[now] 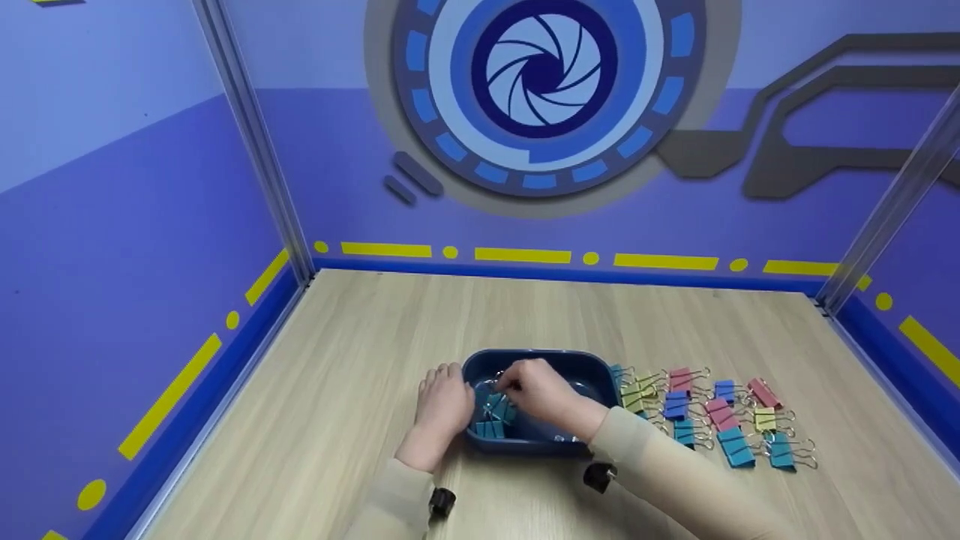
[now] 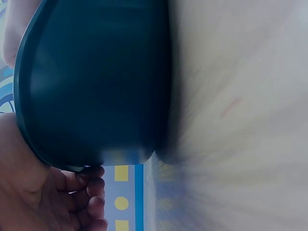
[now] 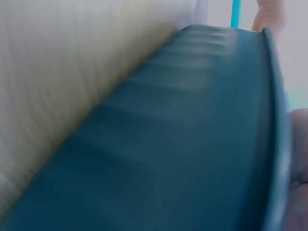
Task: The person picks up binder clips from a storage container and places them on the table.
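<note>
A dark blue plastic bin (image 1: 536,448) stands on the table in the head view, with several teal binder clips (image 1: 490,430) in its left part. My left hand (image 1: 445,397) rests against the bin's left rim, its fingers loosely bent on the outer side. The left wrist view shows that palm (image 2: 29,187) beside the rim. My right hand (image 1: 541,390) reaches into the bin from the right, and thumb and finger pinch a binder clip by its wire handle; the fingertips partly hide it. Mostly the bin's outer wall (image 3: 168,130) fills the right wrist view.
To the right of the bin lie loose rows of binder clips, among them a pink one (image 1: 765,392), a blue one (image 1: 676,405), a yellow one (image 1: 764,418) and a teal one (image 1: 736,447). Printed wall panels (image 1: 330,172) enclose the wooden table (image 1: 360,337).
</note>
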